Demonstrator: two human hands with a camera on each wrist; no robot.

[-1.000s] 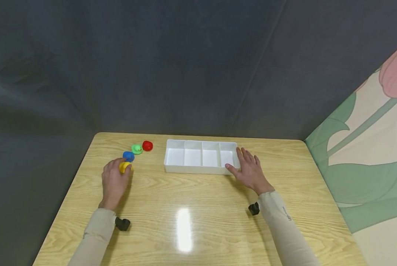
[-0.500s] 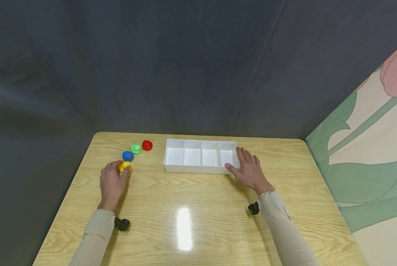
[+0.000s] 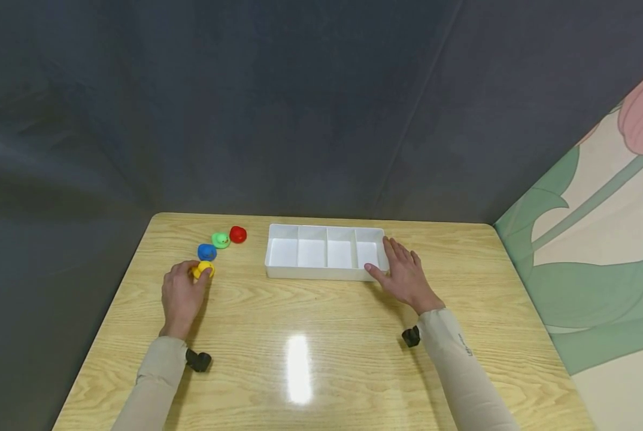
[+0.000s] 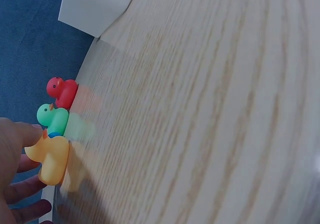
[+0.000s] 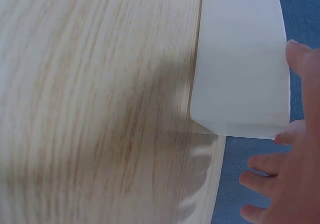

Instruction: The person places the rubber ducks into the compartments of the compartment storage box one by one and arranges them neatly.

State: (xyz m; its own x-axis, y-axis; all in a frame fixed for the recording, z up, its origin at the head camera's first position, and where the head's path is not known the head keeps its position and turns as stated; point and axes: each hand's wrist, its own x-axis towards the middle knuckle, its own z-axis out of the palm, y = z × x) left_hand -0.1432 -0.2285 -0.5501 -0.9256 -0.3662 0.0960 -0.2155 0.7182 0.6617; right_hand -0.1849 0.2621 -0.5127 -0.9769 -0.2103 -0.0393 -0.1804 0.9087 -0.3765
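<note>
In the head view my left hand (image 3: pixel 183 296) is at the table's left side, its thumb and fingers about a small yellow rubber duck (image 3: pixel 204 268). The left wrist view has the thumb by that duck's beak and the fingers on its far side. Just beyond it sit a blue rubber duck (image 3: pixel 206 252), a green one (image 4: pixel 53 118) and a red one (image 4: pixel 63 92); yellow and green hide most of the blue in the wrist view. My right hand (image 3: pixel 405 278) rests at the right end of a white divided tray (image 3: pixel 316 273), thumb over the front rim, other fingers extended and spread.
The tray's several compartments hold nothing. Beneath everything is a wood-grain table (image 3: pixel 246 335), with a dark curtain (image 3: pixel 300 108) along its back and left edges. A flower-patterned cloth (image 3: pixel 601 263) hangs at the right.
My left hand has shifted slightly left, and more of the yellow duck now shows between thumb and fingers. The right hand and tray have stayed put.
</note>
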